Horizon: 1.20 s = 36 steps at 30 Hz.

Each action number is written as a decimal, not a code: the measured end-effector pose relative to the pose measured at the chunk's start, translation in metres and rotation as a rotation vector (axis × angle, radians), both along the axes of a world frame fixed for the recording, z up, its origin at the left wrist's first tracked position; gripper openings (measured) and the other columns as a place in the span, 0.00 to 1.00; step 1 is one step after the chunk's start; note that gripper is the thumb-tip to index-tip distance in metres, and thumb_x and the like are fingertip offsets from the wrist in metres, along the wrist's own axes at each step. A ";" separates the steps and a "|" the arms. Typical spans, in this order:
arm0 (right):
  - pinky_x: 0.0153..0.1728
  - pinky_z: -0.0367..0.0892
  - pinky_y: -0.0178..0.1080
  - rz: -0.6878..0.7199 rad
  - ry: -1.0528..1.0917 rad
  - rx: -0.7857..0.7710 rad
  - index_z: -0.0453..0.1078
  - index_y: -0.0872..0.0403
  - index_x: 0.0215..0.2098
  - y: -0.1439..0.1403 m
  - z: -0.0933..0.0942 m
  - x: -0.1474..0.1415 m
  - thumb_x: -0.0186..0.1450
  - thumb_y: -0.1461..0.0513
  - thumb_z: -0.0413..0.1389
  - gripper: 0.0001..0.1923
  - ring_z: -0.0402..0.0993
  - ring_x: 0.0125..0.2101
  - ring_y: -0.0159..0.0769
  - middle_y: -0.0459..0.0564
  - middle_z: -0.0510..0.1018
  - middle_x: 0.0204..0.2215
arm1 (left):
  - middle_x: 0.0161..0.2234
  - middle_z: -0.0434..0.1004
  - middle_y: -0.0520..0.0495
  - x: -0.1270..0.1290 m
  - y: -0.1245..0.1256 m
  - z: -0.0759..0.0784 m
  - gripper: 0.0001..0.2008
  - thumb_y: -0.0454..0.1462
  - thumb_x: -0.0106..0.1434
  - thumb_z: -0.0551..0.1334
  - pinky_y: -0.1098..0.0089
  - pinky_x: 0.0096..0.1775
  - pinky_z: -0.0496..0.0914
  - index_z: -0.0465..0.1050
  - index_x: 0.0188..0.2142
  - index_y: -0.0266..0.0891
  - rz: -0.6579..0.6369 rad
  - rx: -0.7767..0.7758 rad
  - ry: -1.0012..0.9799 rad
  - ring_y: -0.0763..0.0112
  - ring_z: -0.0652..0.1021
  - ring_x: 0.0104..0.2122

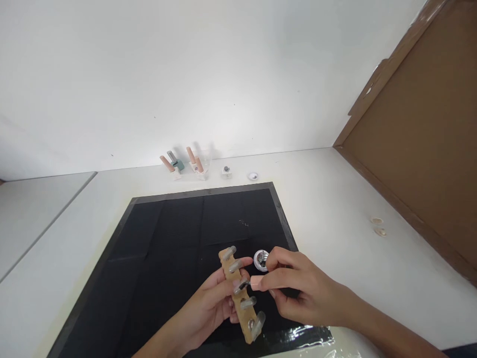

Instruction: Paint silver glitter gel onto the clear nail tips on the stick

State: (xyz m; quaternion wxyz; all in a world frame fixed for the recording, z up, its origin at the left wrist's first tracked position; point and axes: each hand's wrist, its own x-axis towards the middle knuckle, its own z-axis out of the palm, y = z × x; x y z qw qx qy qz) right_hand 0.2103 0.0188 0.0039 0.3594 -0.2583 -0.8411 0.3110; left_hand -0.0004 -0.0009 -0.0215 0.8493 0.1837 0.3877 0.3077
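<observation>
In my left hand point(219, 298) is a tan, wavy-edged nail display strip point(244, 313), held at a slant above the dark mat. Several translucent grey false nails point(248, 302) stick out from it in a row. My right hand point(298, 286) pinches the peach cap of a nail polish brush point(257, 282). The brush end meets or nearly meets the middle nail point(241, 286); exact contact is too small to tell. Just behind my right fingers is a small round white dish point(261, 260) with dark, shiny silver contents, partly hidden by the hand.
A black mat point(171, 248) with a grey border lies on the white table point(328, 209). Along the wall stand several nail polish bottles point(200, 169), a small clear block point(226, 172) and a round dish point(253, 176). Two small beige discs point(380, 231) lie near a cardboard panel point(421, 149) at right.
</observation>
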 end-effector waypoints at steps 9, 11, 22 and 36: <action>0.21 0.57 0.31 -0.017 -0.084 0.119 0.71 0.54 0.36 0.001 0.005 -0.001 0.62 0.71 0.49 0.11 0.56 0.22 0.27 0.46 0.64 0.27 | 0.28 0.66 0.53 0.000 0.003 -0.004 0.19 0.39 0.56 0.67 0.73 0.24 0.58 0.73 0.48 0.41 -0.004 0.014 0.008 0.79 0.65 0.23; 0.21 0.58 0.31 -0.022 -0.093 0.132 0.71 0.54 0.35 0.001 0.006 -0.001 0.62 0.71 0.48 0.11 0.57 0.22 0.28 0.47 0.65 0.27 | 0.29 0.66 0.52 0.001 0.003 -0.004 0.20 0.40 0.55 0.67 0.73 0.24 0.58 0.73 0.48 0.42 -0.003 0.013 0.017 0.78 0.65 0.23; 0.22 0.60 0.30 0.033 -0.016 -0.024 0.71 0.55 0.38 0.003 0.005 -0.002 0.58 0.74 0.48 0.16 0.62 0.24 0.29 0.46 0.67 0.25 | 0.33 0.65 0.51 0.003 0.000 -0.003 0.21 0.43 0.55 0.68 0.72 0.25 0.57 0.72 0.49 0.45 -0.005 0.111 0.094 0.77 0.66 0.25; 0.20 0.55 0.30 -0.081 0.045 -0.516 0.71 0.55 0.30 0.001 -0.005 0.000 0.64 0.63 0.53 0.07 0.59 0.20 0.26 0.43 0.67 0.22 | 0.32 0.63 0.52 0.006 -0.006 -0.011 0.23 0.47 0.57 0.65 0.72 0.26 0.59 0.69 0.52 0.46 -0.018 0.271 0.186 0.75 0.65 0.27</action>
